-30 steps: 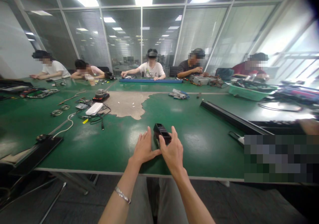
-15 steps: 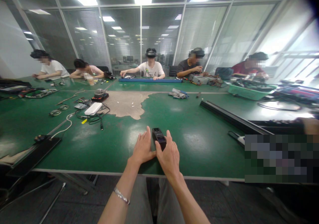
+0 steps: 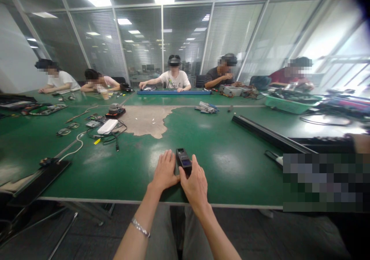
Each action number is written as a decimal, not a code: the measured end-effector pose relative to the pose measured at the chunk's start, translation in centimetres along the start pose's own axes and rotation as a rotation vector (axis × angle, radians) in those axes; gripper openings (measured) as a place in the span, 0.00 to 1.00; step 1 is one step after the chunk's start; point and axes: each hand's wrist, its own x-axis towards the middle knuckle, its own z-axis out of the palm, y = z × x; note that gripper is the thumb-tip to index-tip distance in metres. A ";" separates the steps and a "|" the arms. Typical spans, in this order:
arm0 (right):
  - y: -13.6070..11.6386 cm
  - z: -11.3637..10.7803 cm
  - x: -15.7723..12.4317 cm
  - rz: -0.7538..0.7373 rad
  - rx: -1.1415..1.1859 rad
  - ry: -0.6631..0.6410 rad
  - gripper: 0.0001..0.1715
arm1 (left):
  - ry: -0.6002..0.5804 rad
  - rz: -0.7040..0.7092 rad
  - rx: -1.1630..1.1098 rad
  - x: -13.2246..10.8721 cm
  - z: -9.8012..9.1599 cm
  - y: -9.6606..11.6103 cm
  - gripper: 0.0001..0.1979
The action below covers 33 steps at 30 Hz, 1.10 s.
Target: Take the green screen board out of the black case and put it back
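A small black box-shaped device [image 3: 184, 160] with a dark little screen and markings on its top face lies on the green table in front of me. My right hand [image 3: 195, 181] is around its near right end, thumb on the left and fingers along the right side. The palm hides the device's lower part. Just to the left, my left hand [image 3: 165, 171] rests with fingers stretched forward, its thumb reaching toward the device and my right thumb. Whether the left thumb touches the device, I cannot tell.
A white adapter-like box [image 3: 108, 127] with black cables lies left of centre. Gloves [image 3: 206, 107] lie further back. A long black bar [image 3: 271, 134] and a green basket [image 3: 291, 103] are to the right. Several people sit across the table, one by a blue bar [image 3: 173, 92].
The fingers of my left hand have come down flatter, with the index finger lowered beside the device. My right hand stays around the device, almost unmoved.
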 end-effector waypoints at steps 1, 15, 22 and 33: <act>0.0 0.0 -0.1 0.001 -0.002 -0.002 0.39 | 0.000 0.003 0.009 0.0 -0.1 0.1 0.38; -0.2 -0.7 0.9 0.020 0.062 0.003 0.46 | -0.024 0.008 0.015 0.0 -0.4 0.2 0.40; -0.3 -0.6 0.7 0.047 0.010 -0.040 0.43 | -0.002 0.020 0.014 -0.2 -0.4 0.3 0.37; -0.9 -0.9 0.6 0.034 -0.040 -0.039 0.42 | -0.032 0.015 0.017 -0.2 -0.8 0.3 0.34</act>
